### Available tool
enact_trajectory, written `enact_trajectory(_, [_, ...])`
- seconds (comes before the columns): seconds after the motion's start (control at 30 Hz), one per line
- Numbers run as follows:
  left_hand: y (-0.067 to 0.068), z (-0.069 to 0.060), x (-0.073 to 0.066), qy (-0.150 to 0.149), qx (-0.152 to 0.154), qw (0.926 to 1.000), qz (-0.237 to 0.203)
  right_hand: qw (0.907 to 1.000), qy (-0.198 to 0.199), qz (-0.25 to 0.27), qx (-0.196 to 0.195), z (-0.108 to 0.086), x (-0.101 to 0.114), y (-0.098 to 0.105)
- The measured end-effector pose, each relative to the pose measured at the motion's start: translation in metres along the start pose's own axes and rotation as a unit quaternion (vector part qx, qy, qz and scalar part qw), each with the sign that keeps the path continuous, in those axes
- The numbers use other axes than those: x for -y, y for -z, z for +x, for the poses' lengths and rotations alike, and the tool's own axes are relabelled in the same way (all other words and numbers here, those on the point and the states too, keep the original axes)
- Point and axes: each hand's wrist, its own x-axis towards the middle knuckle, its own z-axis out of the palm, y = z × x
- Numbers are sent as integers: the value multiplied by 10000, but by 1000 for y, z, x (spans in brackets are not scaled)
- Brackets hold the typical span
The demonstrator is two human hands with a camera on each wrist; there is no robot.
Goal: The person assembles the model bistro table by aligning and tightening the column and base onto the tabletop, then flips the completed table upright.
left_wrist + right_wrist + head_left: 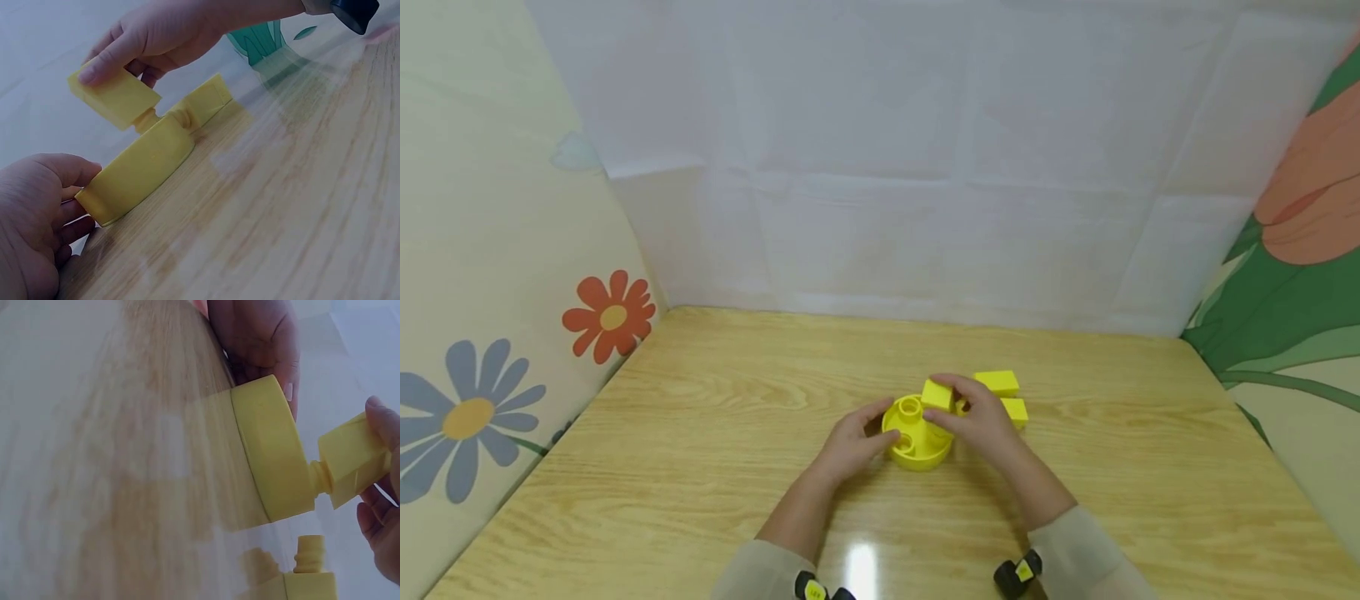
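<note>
Block [937, 395] pinched in the right hand [987, 423] stands over the round base [917, 462] on the worktop [760, 383]; the left hand [852, 446] grips that base's edge. I judge this step as screwing the threaded stem [320, 477] in; next, I'd twist steadily, base held firm.

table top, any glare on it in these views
Head: a white glare patch on the table top near the picture's bottom edge; left wrist: pale reflections under a dim bluish cast; right wrist: hazy pale patches over the grain.
</note>
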Motion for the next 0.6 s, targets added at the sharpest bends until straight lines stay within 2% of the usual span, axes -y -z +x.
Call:
enact_trajectory(0.33, [-1, 1, 0, -44, -39, 10000, -73, 9998, -18, -196, -81, 2, -4, -3])
enact_trajectory(0.6, [-3, 2, 3, -58, -36, 10000, -72, 9988, 479, -119, -4, -2, -7, 1])
